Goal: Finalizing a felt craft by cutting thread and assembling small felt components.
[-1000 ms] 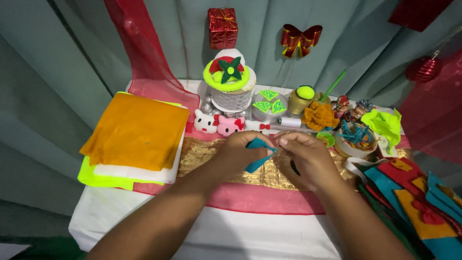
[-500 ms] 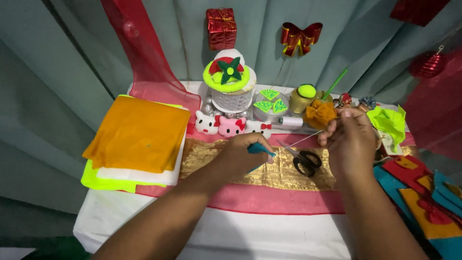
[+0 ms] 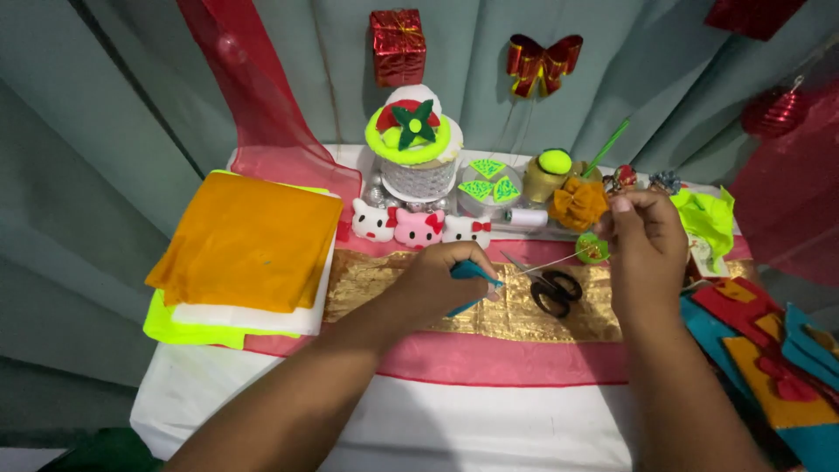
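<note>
My left hand (image 3: 441,281) pinches a small teal felt piece (image 3: 476,274) above the gold cloth (image 3: 371,278) at the table's middle. A thin pale thread (image 3: 552,262) runs taut from the felt piece up to my right hand (image 3: 645,249), whose fingertips are closed on its far end near the orange bow. Black-handled scissors (image 3: 551,288) lie on the gold cloth between my two hands, touched by neither.
A stack of orange, white and neon-yellow felt sheets (image 3: 245,240) lies at the left. At the back stand a white basket with a flower lid (image 3: 412,149), three cat-face figures (image 3: 418,229), a thread spool (image 3: 528,218) and an orange bow (image 3: 577,203). Cut felt pieces (image 3: 769,350) pile at the right.
My right hand has left the left hand and moved up and to the right, drawing the thread out taut. The scissors, hidden before, now lie in view. The left hand stayed put.
</note>
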